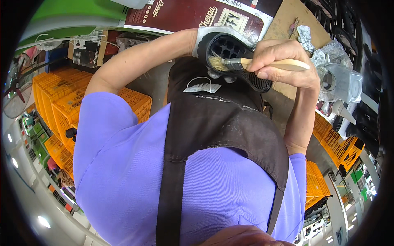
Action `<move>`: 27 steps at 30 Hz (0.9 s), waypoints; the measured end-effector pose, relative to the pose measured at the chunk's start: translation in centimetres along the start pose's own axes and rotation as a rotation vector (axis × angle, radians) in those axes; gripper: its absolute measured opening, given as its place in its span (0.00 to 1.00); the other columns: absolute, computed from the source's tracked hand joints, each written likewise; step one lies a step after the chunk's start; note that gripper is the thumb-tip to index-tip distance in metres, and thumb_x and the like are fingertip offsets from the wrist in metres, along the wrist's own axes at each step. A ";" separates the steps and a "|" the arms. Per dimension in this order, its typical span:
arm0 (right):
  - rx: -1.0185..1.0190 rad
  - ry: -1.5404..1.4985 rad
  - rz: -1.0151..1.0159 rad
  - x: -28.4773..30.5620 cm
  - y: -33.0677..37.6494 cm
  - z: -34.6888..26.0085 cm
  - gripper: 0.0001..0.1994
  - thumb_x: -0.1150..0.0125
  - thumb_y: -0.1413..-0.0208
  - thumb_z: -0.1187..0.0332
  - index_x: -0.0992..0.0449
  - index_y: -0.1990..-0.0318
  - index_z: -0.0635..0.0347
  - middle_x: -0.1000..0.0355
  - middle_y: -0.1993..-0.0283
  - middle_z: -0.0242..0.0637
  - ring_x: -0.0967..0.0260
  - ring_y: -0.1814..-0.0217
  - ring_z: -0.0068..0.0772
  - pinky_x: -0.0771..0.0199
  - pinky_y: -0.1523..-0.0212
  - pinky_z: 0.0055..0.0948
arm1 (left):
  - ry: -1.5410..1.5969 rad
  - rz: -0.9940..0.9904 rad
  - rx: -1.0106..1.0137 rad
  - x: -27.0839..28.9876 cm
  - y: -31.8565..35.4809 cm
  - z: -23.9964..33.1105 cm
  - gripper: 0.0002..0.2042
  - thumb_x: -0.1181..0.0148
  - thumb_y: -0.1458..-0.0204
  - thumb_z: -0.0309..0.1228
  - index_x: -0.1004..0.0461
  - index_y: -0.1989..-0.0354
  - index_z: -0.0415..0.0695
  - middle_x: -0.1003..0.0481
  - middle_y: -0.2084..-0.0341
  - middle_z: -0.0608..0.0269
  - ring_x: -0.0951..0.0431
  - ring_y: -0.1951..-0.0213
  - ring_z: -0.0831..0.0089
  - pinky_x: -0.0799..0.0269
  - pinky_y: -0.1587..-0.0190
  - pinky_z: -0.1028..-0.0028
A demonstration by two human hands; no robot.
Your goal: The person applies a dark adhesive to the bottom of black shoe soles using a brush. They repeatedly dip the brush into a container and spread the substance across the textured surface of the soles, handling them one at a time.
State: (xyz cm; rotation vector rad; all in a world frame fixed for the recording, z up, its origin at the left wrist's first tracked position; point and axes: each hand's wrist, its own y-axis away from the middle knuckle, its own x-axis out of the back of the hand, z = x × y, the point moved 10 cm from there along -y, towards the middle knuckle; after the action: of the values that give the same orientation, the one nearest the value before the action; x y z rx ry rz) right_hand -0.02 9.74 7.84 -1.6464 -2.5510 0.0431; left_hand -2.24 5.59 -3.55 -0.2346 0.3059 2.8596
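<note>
My left hand (201, 39), in a pale glove, is wrapped round a black shoe sole (259, 82) from behind and below; most of its fingers are hidden by the sole. The sole's hollow side, with a grid of deep cells at one end and ridges at the other, faces up. My right hand (283, 61) grips a paintbrush (293, 64) by its pale wooden handle. Its light bristles rest at the cells near the left end of the sole. Both hands are above the front of my black apron (221, 119).
Ahead lie a maroon printed board (176, 18) and a brown cardboard sheet (283, 33). At the right stands a clear plastic container (344, 82) beside crumpled wrap. Orange crates (65, 98) are stacked at the left, with another orange crate (340, 143) at the right. A fan (18, 90) stands far left.
</note>
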 end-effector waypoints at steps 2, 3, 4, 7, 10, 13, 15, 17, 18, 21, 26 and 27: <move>-0.016 -0.003 -0.040 0.0 0.0 0.2 0.08 0.37 0.58 0.74 0.22 0.68 0.67 0.29 0.73 0.40 0.32 0.71 0.30 0.37 0.70 0.25 | -0.092 0.024 -0.066 0.4 0.0 0.1 0.14 0.50 0.47 0.23 0.31 0.52 0.38 0.25 0.59 0.59 0.24 0.61 0.77 0.27 0.59 0.80; -0.033 0.016 -0.089 -0.2 0.0 0.3 0.07 0.38 0.56 0.75 0.22 0.67 0.66 0.28 0.71 0.39 0.31 0.68 0.29 0.35 0.68 0.24 | -0.057 0.055 -0.052 0.7 0.0 -0.1 0.14 0.50 0.47 0.23 0.31 0.51 0.38 0.25 0.59 0.59 0.24 0.61 0.77 0.27 0.59 0.80; -0.054 0.039 -0.125 -0.1 0.2 0.2 0.07 0.39 0.54 0.75 0.22 0.66 0.65 0.27 0.69 0.39 0.31 0.66 0.28 0.34 0.66 0.23 | -0.022 0.073 -0.042 1.0 -0.2 -0.2 0.14 0.50 0.47 0.23 0.31 0.51 0.38 0.25 0.59 0.59 0.24 0.61 0.77 0.27 0.59 0.81; -0.147 0.091 -0.128 0.3 1.5 0.9 0.07 0.40 0.52 0.76 0.22 0.64 0.64 0.26 0.68 0.37 0.30 0.65 0.27 0.32 0.65 0.23 | 0.253 0.158 0.137 1.5 -0.3 -1.1 0.14 0.51 0.46 0.25 0.31 0.51 0.37 0.24 0.61 0.59 0.23 0.63 0.77 0.25 0.62 0.80; -0.160 0.264 -0.050 2.1 3.2 0.2 0.07 0.43 0.51 0.77 0.22 0.64 0.65 0.27 0.70 0.37 0.31 0.69 0.27 0.33 0.66 0.25 | 0.543 0.262 0.218 1.8 0.6 0.5 0.14 0.53 0.43 0.30 0.30 0.53 0.36 0.24 0.64 0.59 0.22 0.67 0.75 0.24 0.66 0.80; -0.220 0.449 0.195 5.6 5.7 -2.0 0.06 0.43 0.52 0.75 0.23 0.66 0.66 0.28 0.72 0.37 0.32 0.70 0.27 0.33 0.66 0.23 | 0.701 0.272 0.122 2.4 0.5 1.8 0.19 0.55 0.42 0.41 0.31 0.54 0.36 0.25 0.64 0.57 0.24 0.66 0.74 0.26 0.62 0.76; -0.119 0.245 0.510 7.5 7.8 -3.4 0.08 0.41 0.52 0.73 0.24 0.65 0.67 0.28 0.72 0.37 0.32 0.70 0.25 0.32 0.68 0.22 | 0.323 0.412 -0.052 3.7 1.3 5.8 0.21 0.54 0.44 0.42 0.34 0.52 0.36 0.27 0.61 0.56 0.26 0.61 0.73 0.29 0.55 0.72; 0.038 0.101 0.779 8.6 9.9 -3.5 0.12 0.41 0.52 0.69 0.25 0.64 0.70 0.28 0.73 0.38 0.31 0.72 0.23 0.31 0.70 0.19 | 0.181 0.633 -0.235 4.7 2.2 7.5 0.20 0.49 0.46 0.35 0.38 0.48 0.37 0.29 0.58 0.59 0.28 0.57 0.74 0.32 0.53 0.73; 0.106 0.050 0.841 8.5 10.1 -3.6 0.11 0.42 0.50 0.70 0.26 0.64 0.71 0.28 0.73 0.39 0.31 0.74 0.23 0.30 0.72 0.18 | 0.066 0.697 -0.283 5.5 2.6 7.9 0.23 0.43 0.49 0.28 0.40 0.45 0.39 0.30 0.56 0.61 0.29 0.55 0.75 0.32 0.52 0.74; 0.230 -0.071 0.959 7.3 9.2 -3.2 0.09 0.44 0.48 0.71 0.26 0.65 0.71 0.28 0.74 0.41 0.31 0.76 0.24 0.30 0.75 0.19 | -0.407 0.907 -0.620 4.7 3.5 12.3 0.30 0.37 0.56 0.25 0.44 0.44 0.39 0.34 0.49 0.58 0.34 0.48 0.70 0.41 0.44 0.69; 0.220 -0.133 1.177 6.0 7.9 -1.8 0.09 0.48 0.44 0.71 0.27 0.64 0.70 0.29 0.75 0.40 0.34 0.78 0.22 0.33 0.76 0.18 | -0.659 1.000 -0.568 3.1 1.6 14.8 0.25 0.36 0.58 0.20 0.41 0.51 0.41 0.31 0.58 0.61 0.30 0.54 0.75 0.33 0.52 0.76; 0.196 -0.170 1.207 5.8 7.6 -1.3 0.08 0.48 0.45 0.72 0.26 0.64 0.70 0.28 0.75 0.39 0.33 0.78 0.21 0.31 0.75 0.18 | -0.459 0.997 -0.651 2.5 1.5 15.6 0.21 0.39 0.57 0.18 0.40 0.56 0.42 0.32 0.61 0.63 0.29 0.58 0.76 0.32 0.56 0.77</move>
State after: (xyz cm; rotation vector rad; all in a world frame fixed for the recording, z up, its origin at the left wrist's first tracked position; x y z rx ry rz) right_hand 4.59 18.14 8.95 -2.8281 -1.1827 0.5019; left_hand -7.10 8.27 11.35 0.6461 -0.8458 3.7226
